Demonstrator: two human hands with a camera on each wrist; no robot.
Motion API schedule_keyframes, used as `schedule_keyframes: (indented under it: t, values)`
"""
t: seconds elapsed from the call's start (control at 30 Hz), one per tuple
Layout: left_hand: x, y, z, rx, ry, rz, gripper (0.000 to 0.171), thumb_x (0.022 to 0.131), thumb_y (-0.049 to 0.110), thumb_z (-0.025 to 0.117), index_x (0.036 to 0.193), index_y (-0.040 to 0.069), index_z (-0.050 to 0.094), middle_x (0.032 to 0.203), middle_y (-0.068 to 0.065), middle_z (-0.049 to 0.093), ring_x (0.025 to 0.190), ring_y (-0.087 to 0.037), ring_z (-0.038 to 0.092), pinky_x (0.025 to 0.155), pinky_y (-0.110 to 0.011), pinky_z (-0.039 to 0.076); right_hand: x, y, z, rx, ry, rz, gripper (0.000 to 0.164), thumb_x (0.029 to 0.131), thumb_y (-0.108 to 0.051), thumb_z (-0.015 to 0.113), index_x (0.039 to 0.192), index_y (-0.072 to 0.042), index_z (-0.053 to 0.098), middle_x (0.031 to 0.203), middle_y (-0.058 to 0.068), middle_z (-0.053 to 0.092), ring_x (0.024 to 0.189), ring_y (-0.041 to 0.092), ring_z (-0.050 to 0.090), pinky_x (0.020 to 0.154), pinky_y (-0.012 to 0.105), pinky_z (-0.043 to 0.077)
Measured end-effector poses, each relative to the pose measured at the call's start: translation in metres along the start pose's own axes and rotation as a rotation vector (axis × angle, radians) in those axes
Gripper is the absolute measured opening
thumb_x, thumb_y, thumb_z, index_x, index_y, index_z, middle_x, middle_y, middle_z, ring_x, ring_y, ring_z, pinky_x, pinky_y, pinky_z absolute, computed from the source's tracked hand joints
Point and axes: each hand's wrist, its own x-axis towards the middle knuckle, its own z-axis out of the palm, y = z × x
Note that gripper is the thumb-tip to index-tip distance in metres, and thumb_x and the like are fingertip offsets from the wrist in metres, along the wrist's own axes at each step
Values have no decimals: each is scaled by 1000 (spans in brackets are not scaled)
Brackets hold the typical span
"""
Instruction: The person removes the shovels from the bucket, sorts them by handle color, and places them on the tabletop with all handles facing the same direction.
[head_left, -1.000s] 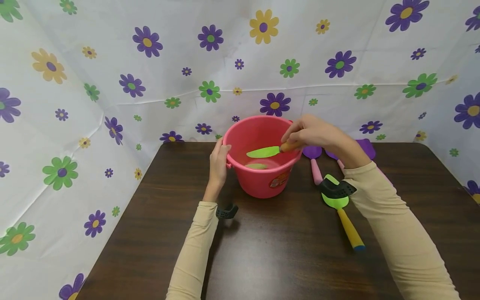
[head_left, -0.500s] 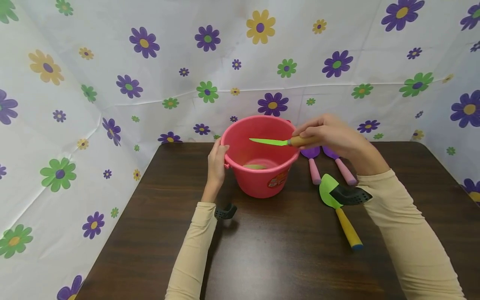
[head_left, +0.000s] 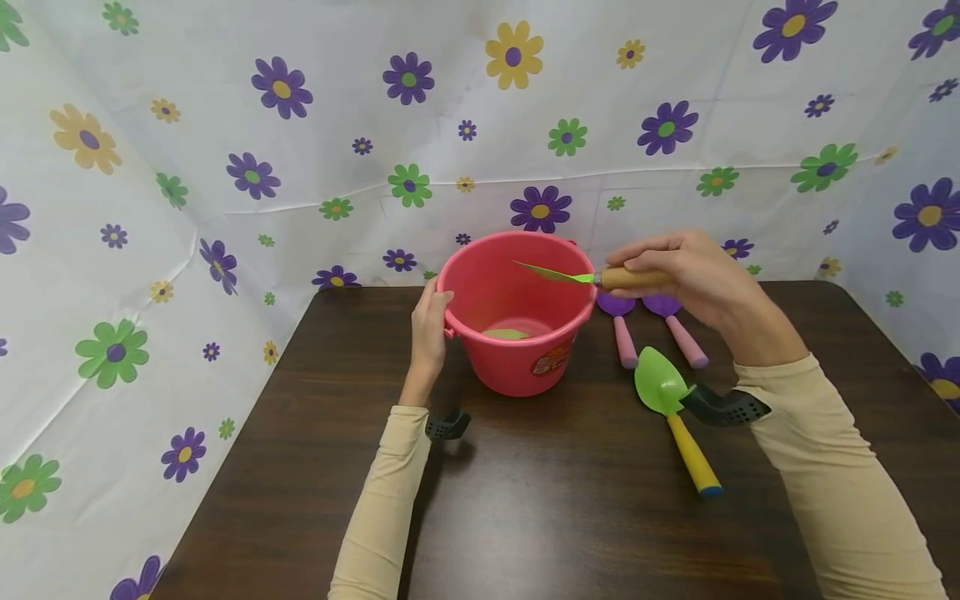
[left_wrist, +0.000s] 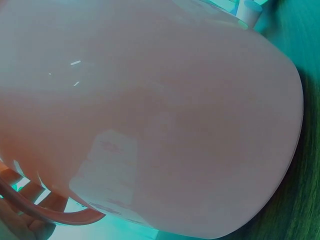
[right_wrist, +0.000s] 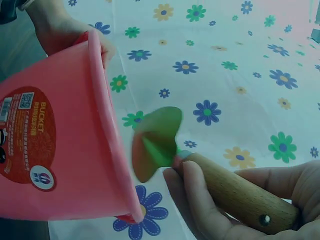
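A pink bucket (head_left: pixel 517 367) with a red label stands near the table's back edge. My left hand (head_left: pixel 429 329) grips its left rim; in the left wrist view, the bucket's wall (left_wrist: pixel 175 125) fills most of the frame, with fingers beside its handle (left_wrist: pixel 60 215). My right hand (head_left: pixel 693 275) holds a small garden trowel by its wooden handle (right_wrist: pixel 240 195). The trowel's green blade (head_left: pixel 555 273) hangs above the bucket's right side, roughly level. A light green object (head_left: pixel 506 333) lies at the bottom of the bucket, only partly visible.
Right of the bucket lies a green scoop-like trowel with a yellow handle (head_left: pixel 693 454). Behind it are two purple-headed tools with pink handles (head_left: pixel 625 342), their heads partly hidden. A flowered cloth (head_left: pixel 330 150) hangs behind the dark wooden table (head_left: pixel 525 500).
My right hand has drawn the trowel up and to the right, lifting its blade from inside the bucket to above the right rim. The left hand keeps its grip on the bucket.
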Motion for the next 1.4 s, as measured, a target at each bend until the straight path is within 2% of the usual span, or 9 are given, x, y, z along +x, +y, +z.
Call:
schedule_keyframes:
  t: [0.2, 0.47, 0.6, 0.7, 0.9, 1.03, 1.17, 1.3, 1.4]
  values:
    - [0, -1, 0, -1, -3, -12, 51, 98, 31, 47, 143, 10, 57, 89, -26, 55, 57, -12, 46, 54, -24, 43, -6, 6, -9, 278, 24, 10, 28, 103, -5, 56, 104, -11, 83, 109, 3, 75, 98, 19, 73, 84, 28, 59]
    - [0, -1, -1, 8, 0, -10, 51, 98, 31, 48, 143, 9, 57, 98, -29, 60, 57, -11, 46, 54, -24, 43, -12, 9, -23, 1006, 13, 184, 30, 99, 11, 55, 122, 2, 72, 130, 17, 65, 114, 36, 69, 96, 43, 53]
    - [0, 0, 0, 4, 1, -5, 51, 98, 30, 47, 143, 9, 57, 102, -30, 61, 58, -10, 46, 53, -22, 43, -12, 11, -27, 1226, 35, 281, 39, 99, 12, 54, 136, 2, 61, 135, 23, 60, 123, 42, 64, 101, 39, 49]
    - [0, 0, 0, -2, 2, -4, 51, 98, 31, 47, 143, 9, 57, 96, -28, 59, 58, -10, 45, 53, -21, 42, -11, 14, -31, 1250, 39, 305, 39, 100, 11, 54, 138, 3, 57, 134, 25, 61, 126, 41, 62, 104, 38, 47]
    - [1, -2, 0, -7, -1, 12, 51, 98, 31, 46, 142, 8, 58, 82, -21, 53, 55, -10, 44, 52, -21, 42, -12, 22, -42, 1120, -18, 247, 29, 102, 8, 51, 127, 5, 65, 130, 22, 64, 120, 37, 66, 105, 38, 47]
    - [1, -2, 0, -8, 0, 18, 52, 97, 31, 46, 142, 8, 58, 80, -19, 52, 55, -10, 44, 51, -21, 41, -16, 24, -48, 1072, -24, 200, 29, 102, 7, 52, 125, 4, 70, 129, 19, 65, 117, 35, 68, 101, 37, 50]
    - [1, -2, 0, -6, 2, 12, 51, 97, 31, 46, 141, 8, 59, 79, -18, 51, 55, -11, 44, 51, -21, 41, -22, 23, -52, 1046, -3, 203, 29, 103, 4, 54, 125, 2, 72, 126, 18, 68, 114, 33, 70, 99, 37, 52]
    - [1, -1, 0, -8, 4, -3, 51, 97, 30, 47, 141, 9, 59, 87, -27, 52, 56, -11, 46, 52, -21, 42, -26, 24, -57, 1015, 8, 213, 28, 103, 3, 54, 125, 2, 72, 126, 18, 68, 115, 32, 69, 100, 37, 51]
    - [2, -2, 0, -11, 6, -5, 50, 97, 30, 48, 141, 9, 60, 82, -23, 53, 56, -11, 46, 52, -21, 42, -29, 27, -61, 1016, 1, 212, 28, 103, 2, 53, 125, 2, 71, 127, 19, 67, 115, 33, 69, 101, 37, 50]
